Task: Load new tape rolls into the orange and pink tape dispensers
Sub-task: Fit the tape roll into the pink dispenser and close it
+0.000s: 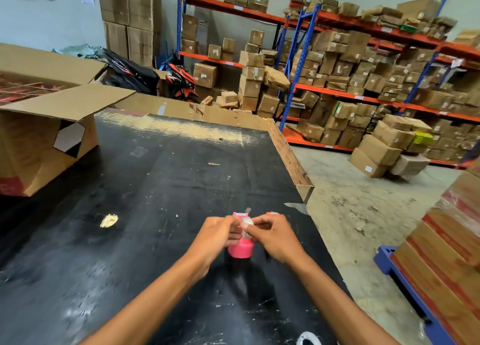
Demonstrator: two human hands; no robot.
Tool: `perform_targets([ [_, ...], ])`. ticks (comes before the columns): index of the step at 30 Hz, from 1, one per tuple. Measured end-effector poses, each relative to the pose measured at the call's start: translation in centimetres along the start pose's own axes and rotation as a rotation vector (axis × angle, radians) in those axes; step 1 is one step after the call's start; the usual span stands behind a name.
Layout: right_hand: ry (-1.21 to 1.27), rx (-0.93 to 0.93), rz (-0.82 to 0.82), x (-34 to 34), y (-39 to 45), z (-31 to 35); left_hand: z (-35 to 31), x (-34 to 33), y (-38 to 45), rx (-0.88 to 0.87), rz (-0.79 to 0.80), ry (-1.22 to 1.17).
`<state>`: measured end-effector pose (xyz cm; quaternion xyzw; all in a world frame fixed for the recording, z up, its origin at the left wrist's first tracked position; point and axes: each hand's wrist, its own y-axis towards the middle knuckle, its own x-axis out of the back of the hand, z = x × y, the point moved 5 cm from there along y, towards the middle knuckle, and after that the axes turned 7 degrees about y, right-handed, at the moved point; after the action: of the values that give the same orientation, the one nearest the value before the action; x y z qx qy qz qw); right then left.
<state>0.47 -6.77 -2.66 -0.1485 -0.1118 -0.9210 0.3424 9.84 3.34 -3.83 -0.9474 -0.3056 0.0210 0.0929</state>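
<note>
Both hands met over the pink tape dispenser (240, 250): left hand (217, 234) gripped it, right hand (272, 237) pinched clear tape (246, 224) above.

Orange dispenser (272, 213) mostly hidden behind right hand (276, 237); roll (309, 338) cut off at bottom.

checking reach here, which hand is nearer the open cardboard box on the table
Left. The left hand is on the box's side of the pink tape dispenser; the right hand is on the far side, farther away.
</note>
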Motion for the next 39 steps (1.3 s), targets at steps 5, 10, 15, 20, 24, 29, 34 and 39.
perform_targets([
  [5, -0.119, -0.039, -0.085, 0.3, 1.4, 0.0, 0.4, 0.7, 1.7, -0.081, -0.086, 0.095],
  [10, -0.231, -0.036, -0.118, -0.6, 2.0, -0.8, 2.4, 1.4, 2.7, -0.152, -0.157, 0.376],
  [15, -0.300, 0.033, -0.102, -1.2, 1.3, -1.2, 3.4, 1.1, 2.5, -0.205, -0.176, 0.411],
  [20, -0.349, 0.094, -0.044, -1.0, 1.0, -1.1, 3.1, 1.0, 2.5, -0.250, -0.174, 0.423],
  [24, -0.388, 0.121, 0.005, -1.0, 1.4, -1.3, 3.1, 1.0, 2.3, -0.274, -0.152, 0.429],
  [29, -0.474, 0.197, 0.055, -0.9, 1.2, -2.0, 3.4, 1.0, 2.6, -0.270, -0.162, 0.429],
  [34, -0.429, 0.231, 0.088, -0.4, 2.1, -1.0, 3.9, 1.2, 2.9, -0.268, -0.161, 0.437],
  [39, -0.286, 0.045, 0.238, -0.5, 3.1, -1.0, 4.2, 1.4, 3.2, -0.268, -0.168, 0.463],
])
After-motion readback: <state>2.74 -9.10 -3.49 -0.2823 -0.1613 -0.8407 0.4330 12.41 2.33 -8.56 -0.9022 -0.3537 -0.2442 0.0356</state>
